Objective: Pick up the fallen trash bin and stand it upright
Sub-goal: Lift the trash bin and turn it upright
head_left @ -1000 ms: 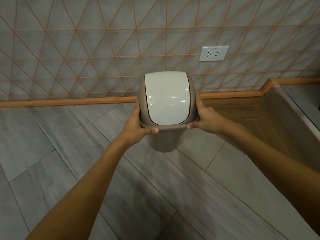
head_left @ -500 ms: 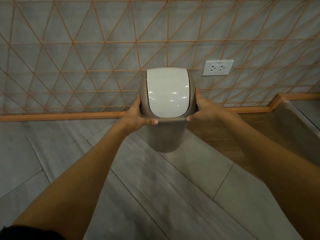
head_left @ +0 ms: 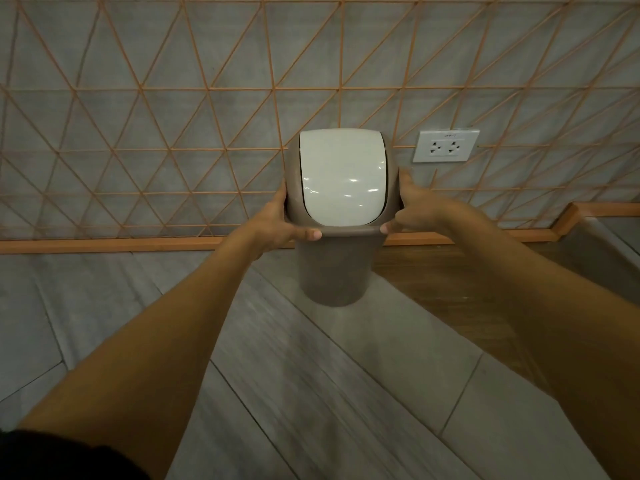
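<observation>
Grey tile floor (head_left: 346, 393) below, wall (head_left: 138, 98) with an orange triangle grid behind. The bin (head_left: 337, 216) is upright, close in front of that wall, just left of the outlet (head_left: 446, 146). Left hand (head_left: 277, 225) and right hand (head_left: 414, 211) are both clamped on the bin's lid rim, one per side, thumbs at the front edge. Can't tell if the base is touching the floor. I'd keep it level, set it flat, then let go with both hands together so it doesn't tip.

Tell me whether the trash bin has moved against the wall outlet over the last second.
Cannot tell: the trash bin sits lower beside the wall outlet, but the camera has shifted too.
</observation>
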Demonstrator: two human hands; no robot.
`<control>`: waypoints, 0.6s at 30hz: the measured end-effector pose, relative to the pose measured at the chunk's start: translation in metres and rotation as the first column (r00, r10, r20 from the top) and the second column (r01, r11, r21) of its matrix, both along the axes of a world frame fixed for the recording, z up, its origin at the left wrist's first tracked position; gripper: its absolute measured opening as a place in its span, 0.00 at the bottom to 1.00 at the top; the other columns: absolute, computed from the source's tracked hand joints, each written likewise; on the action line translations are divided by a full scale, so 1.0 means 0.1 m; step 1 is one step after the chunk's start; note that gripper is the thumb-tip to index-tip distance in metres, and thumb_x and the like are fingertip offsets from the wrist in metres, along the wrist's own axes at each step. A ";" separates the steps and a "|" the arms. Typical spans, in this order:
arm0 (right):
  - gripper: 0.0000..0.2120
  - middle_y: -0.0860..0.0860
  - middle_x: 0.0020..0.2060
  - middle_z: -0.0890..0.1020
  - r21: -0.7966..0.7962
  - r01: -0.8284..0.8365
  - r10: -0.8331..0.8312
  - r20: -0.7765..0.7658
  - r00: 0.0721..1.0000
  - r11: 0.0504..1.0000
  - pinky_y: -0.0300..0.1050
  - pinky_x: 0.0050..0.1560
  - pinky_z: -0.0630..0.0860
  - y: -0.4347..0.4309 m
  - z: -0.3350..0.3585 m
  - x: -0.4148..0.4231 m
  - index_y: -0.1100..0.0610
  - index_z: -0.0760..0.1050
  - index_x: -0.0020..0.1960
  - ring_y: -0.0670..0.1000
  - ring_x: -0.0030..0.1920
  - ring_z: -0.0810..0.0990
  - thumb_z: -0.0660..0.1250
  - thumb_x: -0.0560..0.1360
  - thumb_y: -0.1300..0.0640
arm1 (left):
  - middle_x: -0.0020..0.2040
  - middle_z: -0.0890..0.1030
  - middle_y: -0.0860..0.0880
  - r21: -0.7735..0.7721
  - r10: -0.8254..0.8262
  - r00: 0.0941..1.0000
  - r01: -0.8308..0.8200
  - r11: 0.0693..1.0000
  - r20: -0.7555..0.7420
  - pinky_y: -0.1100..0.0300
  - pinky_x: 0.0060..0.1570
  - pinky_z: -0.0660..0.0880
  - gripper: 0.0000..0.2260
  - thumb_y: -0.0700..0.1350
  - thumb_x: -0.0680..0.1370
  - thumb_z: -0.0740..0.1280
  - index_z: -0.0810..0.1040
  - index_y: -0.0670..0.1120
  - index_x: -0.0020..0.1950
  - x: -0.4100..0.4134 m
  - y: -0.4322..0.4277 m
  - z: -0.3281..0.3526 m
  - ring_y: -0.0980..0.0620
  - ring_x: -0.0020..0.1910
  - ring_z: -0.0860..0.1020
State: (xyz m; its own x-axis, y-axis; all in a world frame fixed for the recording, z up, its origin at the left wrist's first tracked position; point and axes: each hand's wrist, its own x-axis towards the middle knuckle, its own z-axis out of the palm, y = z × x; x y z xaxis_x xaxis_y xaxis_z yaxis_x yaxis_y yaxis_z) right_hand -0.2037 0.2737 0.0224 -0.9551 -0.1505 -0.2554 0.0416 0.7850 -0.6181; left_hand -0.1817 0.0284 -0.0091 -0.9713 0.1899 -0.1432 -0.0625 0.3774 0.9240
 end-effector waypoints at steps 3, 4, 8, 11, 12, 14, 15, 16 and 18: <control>0.52 0.59 0.72 0.68 0.013 0.009 -0.009 0.010 1.000 1.000 0.58 0.71 0.65 0.00 0.01 0.01 0.50 0.39 0.78 0.61 0.71 0.67 0.74 0.70 0.63 | 0.74 0.65 0.50 -0.003 -0.013 1.000 0.013 1.000 -0.001 0.75 0.47 0.70 0.48 0.36 0.69 0.76 0.48 0.50 0.79 0.02 0.00 0.02 0.58 0.63 0.65; 0.52 0.59 0.72 0.68 0.017 0.010 -0.010 0.011 1.000 1.000 0.57 0.71 0.65 -0.01 0.02 0.02 0.50 0.38 0.78 0.61 0.71 0.67 0.73 0.70 0.64 | 0.74 0.65 0.50 -0.002 -0.017 1.000 0.017 1.000 -0.001 0.77 0.44 0.71 0.48 0.35 0.70 0.75 0.48 0.50 0.79 0.02 0.01 0.02 0.58 0.63 0.65; 0.53 0.60 0.75 0.64 0.034 0.031 -0.032 0.025 0.999 0.999 0.55 0.72 0.63 -0.03 0.02 0.04 0.54 0.33 0.77 0.62 0.73 0.64 0.72 0.71 0.64 | 0.74 0.64 0.51 -0.035 -0.018 1.000 0.018 0.999 0.021 0.76 0.45 0.70 0.48 0.36 0.71 0.74 0.45 0.50 0.79 0.02 0.01 0.03 0.57 0.64 0.65; 0.52 0.60 0.75 0.63 0.054 0.055 -0.056 0.027 0.998 0.997 0.55 0.72 0.63 -0.06 0.00 0.04 0.57 0.35 0.78 0.62 0.73 0.63 0.72 0.71 0.62 | 0.78 0.58 0.49 -0.033 0.004 0.997 -0.002 0.999 0.073 0.74 0.44 0.68 0.52 0.36 0.72 0.73 0.34 0.48 0.78 0.00 0.02 0.02 0.49 0.74 0.61; 0.51 0.60 0.74 0.65 0.061 0.064 -0.065 0.018 0.998 0.996 0.55 0.72 0.65 -0.06 -0.02 0.04 0.58 0.38 0.78 0.62 0.72 0.65 0.72 0.71 0.62 | 0.79 0.56 0.49 -0.038 0.018 0.996 -0.015 0.999 0.082 0.71 0.45 0.67 0.53 0.37 0.73 0.73 0.31 0.48 0.77 0.00 0.03 0.01 0.48 0.75 0.59; 0.46 0.61 0.70 0.69 0.072 0.086 -0.086 -0.001 0.996 0.994 0.53 0.67 0.69 -0.08 -0.04 0.05 0.61 0.45 0.78 0.62 0.69 0.69 0.72 0.71 0.61 | 0.79 0.54 0.49 -0.066 0.041 0.996 -0.036 0.997 0.078 0.66 0.50 0.66 0.52 0.38 0.74 0.72 0.29 0.48 0.76 0.00 0.04 -0.01 0.47 0.76 0.58; 0.43 0.61 0.68 0.71 0.076 0.097 -0.097 -0.007 0.995 0.992 0.52 0.62 0.71 -0.08 -0.06 0.06 0.62 0.48 0.77 0.61 0.67 0.71 0.71 0.71 0.61 | 0.79 0.55 0.48 -0.080 0.051 0.996 -0.045 0.996 0.075 0.63 0.52 0.66 0.53 0.39 0.74 0.72 0.30 0.48 0.76 0.01 0.05 -0.01 0.47 0.76 0.58; 0.40 0.61 0.65 0.73 0.076 0.105 -0.104 -0.015 0.994 0.992 0.50 0.57 0.72 -0.08 -0.07 0.08 0.64 0.52 0.75 0.60 0.64 0.72 0.71 0.71 0.61 | 0.79 0.55 0.48 -0.091 0.062 0.996 -0.056 0.994 0.069 0.61 0.55 0.67 0.53 0.40 0.73 0.73 0.30 0.48 0.76 0.02 0.06 -0.03 0.46 0.76 0.58; 0.35 0.60 0.61 0.74 0.080 0.110 -0.108 -0.033 0.994 0.991 0.48 0.50 0.70 -0.08 -0.09 0.11 0.65 0.56 0.72 0.57 0.57 0.74 0.70 0.71 0.61 | 0.79 0.56 0.47 -0.130 0.083 0.996 -0.079 0.988 0.028 0.57 0.63 0.67 0.53 0.42 0.73 0.74 0.31 0.47 0.77 0.03 0.05 -0.06 0.45 0.75 0.59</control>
